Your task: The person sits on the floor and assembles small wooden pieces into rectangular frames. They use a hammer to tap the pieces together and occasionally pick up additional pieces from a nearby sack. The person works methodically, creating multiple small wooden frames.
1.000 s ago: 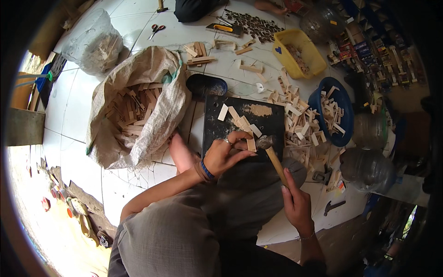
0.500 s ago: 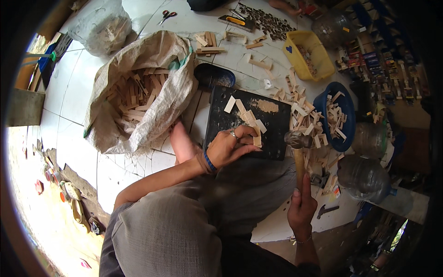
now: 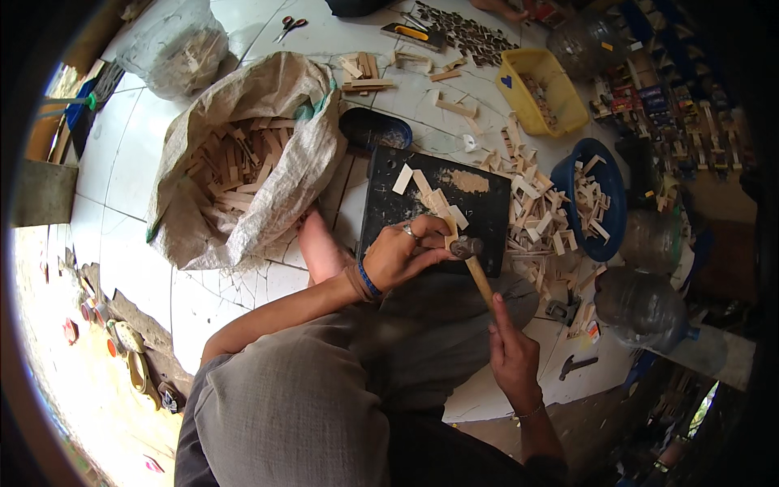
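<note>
My left hand (image 3: 406,253) is closed, pinching a small wooden piece (image 3: 450,230) on a black board (image 3: 385,185). Several pale wood strips (image 3: 402,179) lie on the board just beyond the fingers, beside a patch of sawdust (image 3: 469,181). In my right hand (image 3: 515,355) is a hammer (image 3: 482,282) with a wooden handle. Its metal head is at the near end of the held piece, close to my left fingertips, and hides part of that piece. Whether the head touches the wood I cannot tell.
Left of the board stands an open woven sack (image 3: 294,191) of wood strips. A pile of wooden pieces (image 3: 531,195), a blue basin (image 3: 614,166) and a yellow tub (image 3: 563,110) stand to the right. A second hammer (image 3: 578,367) lies near my right hand. Scissors (image 3: 290,28) lie far left.
My right hand has swung the hammer to the left, bringing its head from beside the board to the wooden piece. My left hand has stayed nearly still.
</note>
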A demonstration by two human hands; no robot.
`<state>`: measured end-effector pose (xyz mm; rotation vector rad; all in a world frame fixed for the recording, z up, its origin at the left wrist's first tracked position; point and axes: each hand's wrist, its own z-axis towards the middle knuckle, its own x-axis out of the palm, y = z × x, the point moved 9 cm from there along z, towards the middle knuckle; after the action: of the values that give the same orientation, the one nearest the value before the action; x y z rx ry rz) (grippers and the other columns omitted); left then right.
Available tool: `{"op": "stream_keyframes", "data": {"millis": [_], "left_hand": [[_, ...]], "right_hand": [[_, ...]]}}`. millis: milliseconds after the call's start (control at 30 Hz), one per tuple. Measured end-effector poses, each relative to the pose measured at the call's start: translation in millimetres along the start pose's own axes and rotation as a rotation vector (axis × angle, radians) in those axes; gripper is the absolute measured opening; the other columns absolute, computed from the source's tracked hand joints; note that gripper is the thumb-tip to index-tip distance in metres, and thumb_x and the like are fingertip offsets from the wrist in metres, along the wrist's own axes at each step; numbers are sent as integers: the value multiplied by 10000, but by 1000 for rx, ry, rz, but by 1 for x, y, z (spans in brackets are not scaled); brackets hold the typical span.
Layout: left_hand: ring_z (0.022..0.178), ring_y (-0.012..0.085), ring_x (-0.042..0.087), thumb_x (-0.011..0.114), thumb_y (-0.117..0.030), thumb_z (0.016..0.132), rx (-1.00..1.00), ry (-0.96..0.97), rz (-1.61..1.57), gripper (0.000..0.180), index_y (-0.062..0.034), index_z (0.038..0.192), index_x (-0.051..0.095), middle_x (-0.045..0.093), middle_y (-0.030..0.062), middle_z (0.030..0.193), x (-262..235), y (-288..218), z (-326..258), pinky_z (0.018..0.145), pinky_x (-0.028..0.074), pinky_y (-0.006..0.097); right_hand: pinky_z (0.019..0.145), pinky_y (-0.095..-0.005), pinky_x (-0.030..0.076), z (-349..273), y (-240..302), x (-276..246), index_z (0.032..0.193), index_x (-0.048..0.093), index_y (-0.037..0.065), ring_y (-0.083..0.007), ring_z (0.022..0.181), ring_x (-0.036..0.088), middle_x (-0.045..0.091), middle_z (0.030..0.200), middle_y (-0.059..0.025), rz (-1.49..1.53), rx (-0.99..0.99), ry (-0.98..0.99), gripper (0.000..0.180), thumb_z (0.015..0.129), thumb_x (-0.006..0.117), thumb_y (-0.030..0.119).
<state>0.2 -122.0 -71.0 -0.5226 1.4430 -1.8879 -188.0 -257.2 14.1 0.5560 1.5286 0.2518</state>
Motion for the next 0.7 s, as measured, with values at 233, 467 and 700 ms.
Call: {"op": "stream_keyframes", "data": {"millis": [233,467,700], "left_hand": [[967,241,775,770,-104,924,19,-39,-15,356,-13,1180,539,775,111,962,0,0,1,792,589,318],[974,255,774,772,-110,923,-13,-33,5,362,-20,1187,542,776,117,980,-1,2,0,798,595,323],[977,322,762,754,-98,937,-37,-4,-68,425,-42,1250,472,776,138,995,-1,3,-1,790,604,354]], "right_hand": [[655,-361,569,-5,5,-17,1553,453,86,-296,706,723,733,1073,-223,62,-90,-233,656,936,620,-61],[633,-365,560,-4,1,-6,1554,456,96,-282,706,723,729,951,-190,7,-47,-137,663,935,641,-49],[646,-399,565,1,3,15,1558,461,140,-309,748,732,725,911,-183,8,4,18,675,936,651,-39]]}}
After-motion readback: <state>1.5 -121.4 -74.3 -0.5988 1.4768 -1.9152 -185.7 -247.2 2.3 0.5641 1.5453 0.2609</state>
